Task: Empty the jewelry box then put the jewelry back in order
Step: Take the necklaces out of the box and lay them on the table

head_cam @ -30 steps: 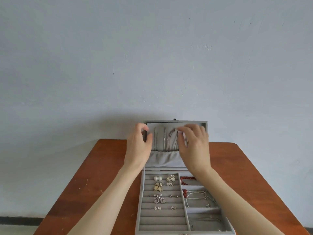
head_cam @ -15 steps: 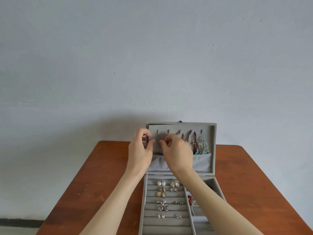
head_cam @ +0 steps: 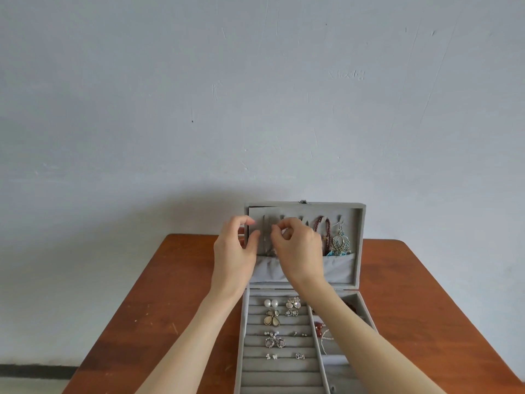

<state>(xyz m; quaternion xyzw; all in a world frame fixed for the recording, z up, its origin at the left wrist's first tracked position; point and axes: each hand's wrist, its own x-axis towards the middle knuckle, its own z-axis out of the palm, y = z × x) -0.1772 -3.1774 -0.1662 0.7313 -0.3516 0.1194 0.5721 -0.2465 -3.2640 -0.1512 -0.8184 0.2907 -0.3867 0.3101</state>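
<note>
Head view: both hands' grip at silver chains in lid.

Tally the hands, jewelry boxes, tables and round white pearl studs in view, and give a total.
Hands: 2, left hand and right hand
Jewelry box: 1
Table: 1
Pearl studs: 2
Total: 6

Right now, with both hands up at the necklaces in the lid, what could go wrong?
The right hand pinches a thin chain hanging close beside others; pulling could tangle them. The dangly earring may get knocked off its hook. Both forearms cross over the earring rows and could brush them loose.
</note>
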